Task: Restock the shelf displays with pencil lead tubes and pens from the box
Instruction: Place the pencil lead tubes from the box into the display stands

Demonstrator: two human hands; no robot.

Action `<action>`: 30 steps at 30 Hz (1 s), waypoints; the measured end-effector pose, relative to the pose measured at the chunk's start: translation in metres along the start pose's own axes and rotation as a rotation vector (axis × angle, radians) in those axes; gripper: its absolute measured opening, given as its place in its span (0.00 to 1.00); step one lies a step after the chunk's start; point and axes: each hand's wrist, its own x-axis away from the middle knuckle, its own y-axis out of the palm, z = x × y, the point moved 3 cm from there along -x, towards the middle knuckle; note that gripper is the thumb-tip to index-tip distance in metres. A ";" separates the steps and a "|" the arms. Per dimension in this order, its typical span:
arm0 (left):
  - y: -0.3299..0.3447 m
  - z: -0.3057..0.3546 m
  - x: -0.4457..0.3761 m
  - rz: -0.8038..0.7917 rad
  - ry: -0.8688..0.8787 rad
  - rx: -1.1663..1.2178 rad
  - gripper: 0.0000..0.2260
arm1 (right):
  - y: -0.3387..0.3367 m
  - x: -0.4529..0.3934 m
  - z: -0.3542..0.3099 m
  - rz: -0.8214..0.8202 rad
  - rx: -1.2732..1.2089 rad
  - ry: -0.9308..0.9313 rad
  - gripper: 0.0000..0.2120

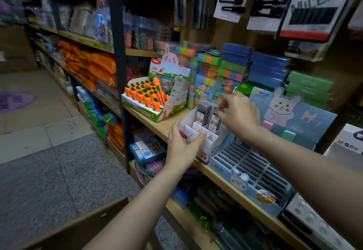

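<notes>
Shelf layout at the lead-tube display

The divided display box [198, 132] sat on the shelf [157, 124], lead tubes [208, 116] standing in its rear compartments. The carrot display [149, 98] stood to its left, the rabbit display tray [249, 173] to its right, stacked packs [220, 73] behind; a cardboard box [78, 228] lay on the floor below.

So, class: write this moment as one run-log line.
left hand: grips white display box front | right hand: pinches lead tube over back row | front slots: empty
</notes>
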 end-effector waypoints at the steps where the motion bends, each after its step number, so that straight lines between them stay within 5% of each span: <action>1: 0.000 0.002 0.001 -0.006 -0.004 -0.012 0.38 | -0.002 0.001 -0.001 -0.010 0.014 0.001 0.07; 4: -0.004 0.013 0.012 0.013 0.021 -0.094 0.37 | -0.024 0.012 -0.003 -0.017 -0.054 -0.017 0.13; 8: -0.007 0.035 0.059 0.119 0.335 -0.201 0.20 | -0.080 0.073 0.007 0.149 -0.302 -0.011 0.08; 11: 0.011 0.043 0.095 -0.039 0.488 -0.268 0.15 | -0.110 0.149 0.025 0.200 -0.290 0.027 0.06; 14: 0.036 0.045 0.114 -0.292 0.561 -0.509 0.18 | -0.113 0.205 0.048 0.116 -0.100 0.116 0.11; 19: 0.069 0.043 0.130 -0.565 0.650 -0.856 0.22 | -0.090 0.244 0.068 -0.277 0.308 0.118 0.29; 24: 0.073 0.036 0.122 -0.653 0.624 -1.106 0.21 | -0.089 0.256 0.088 -0.350 0.281 0.079 0.29; 30: 0.072 0.034 0.124 -0.639 0.627 -1.119 0.22 | -0.098 0.267 0.100 -0.334 0.213 0.003 0.26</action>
